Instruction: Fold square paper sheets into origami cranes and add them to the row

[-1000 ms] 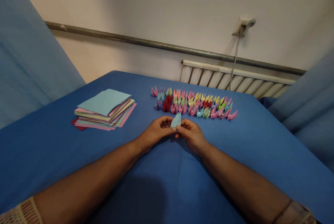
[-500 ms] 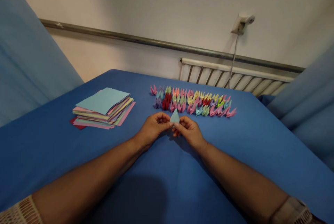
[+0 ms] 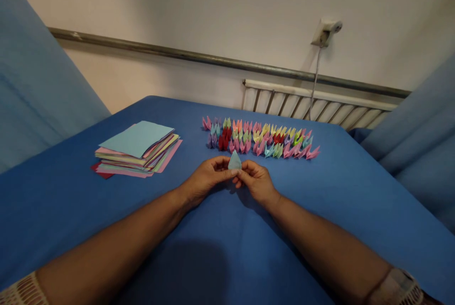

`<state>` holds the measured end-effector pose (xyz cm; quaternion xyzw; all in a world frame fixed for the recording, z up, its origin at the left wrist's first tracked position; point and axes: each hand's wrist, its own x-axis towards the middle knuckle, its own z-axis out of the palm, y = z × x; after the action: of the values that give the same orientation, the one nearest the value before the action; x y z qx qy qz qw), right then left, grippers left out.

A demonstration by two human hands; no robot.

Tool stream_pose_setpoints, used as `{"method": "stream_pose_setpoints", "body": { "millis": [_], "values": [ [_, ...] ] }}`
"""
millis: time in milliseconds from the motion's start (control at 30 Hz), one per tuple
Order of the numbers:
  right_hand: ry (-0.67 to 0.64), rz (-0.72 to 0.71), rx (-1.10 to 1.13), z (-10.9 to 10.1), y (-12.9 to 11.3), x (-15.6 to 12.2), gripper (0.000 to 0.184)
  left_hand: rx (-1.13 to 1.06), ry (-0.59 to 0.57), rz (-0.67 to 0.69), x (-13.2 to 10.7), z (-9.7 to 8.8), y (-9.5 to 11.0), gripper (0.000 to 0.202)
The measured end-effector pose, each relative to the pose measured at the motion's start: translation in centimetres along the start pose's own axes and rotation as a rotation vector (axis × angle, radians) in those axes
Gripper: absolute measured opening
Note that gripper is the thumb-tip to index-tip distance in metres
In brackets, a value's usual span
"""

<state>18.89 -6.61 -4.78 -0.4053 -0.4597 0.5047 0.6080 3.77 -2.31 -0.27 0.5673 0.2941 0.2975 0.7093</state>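
A small piece of folded light-blue paper (image 3: 234,160) is pinched between my two hands, its pointed tip facing up and away from me. My left hand (image 3: 208,172) grips its lower left side, thumb lying across the bottom front. On the lower right, my right hand (image 3: 258,181) holds it with thumb and fingers closed. The finer folds are too small to make out. Just beyond my hands stand rows of colourful folded paper cranes (image 3: 245,146) in pink, red, yellow, green, blue and purple.
A stack of coloured paper sheets (image 3: 137,140), light blue on top, lies at the left on the blue-covered table (image 3: 227,248). Behind are a metal rail (image 3: 177,52), a radiator (image 3: 280,100) and a wall socket with a cord (image 3: 324,35). Blue curtains (image 3: 39,68) hang at both sides.
My view has shifted slightly. The left thumb has slid further right across the bottom of the folded paper, and both hands keep their hold.
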Motion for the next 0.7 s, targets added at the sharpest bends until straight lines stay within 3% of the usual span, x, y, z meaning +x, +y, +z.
{"method": "stream_pose_setpoints", "body": {
  "millis": [167,467,700],
  "values": [
    [-0.013,-0.033,-0.040,0.2,0.0,-0.3,0.030,-0.032,0.021,-0.047,-0.1,-0.1,0.0,0.025],
    [0.033,0.044,-0.005,0.3,0.8,0.1,0.033,-0.070,0.288,-0.012,0.1,-0.1,-0.3,0.026],
    [0.059,0.003,-0.096,0.2,1.0,0.0,0.029,-0.172,0.258,-0.050,-0.1,0.0,-0.1,0.024]
  ]
}}
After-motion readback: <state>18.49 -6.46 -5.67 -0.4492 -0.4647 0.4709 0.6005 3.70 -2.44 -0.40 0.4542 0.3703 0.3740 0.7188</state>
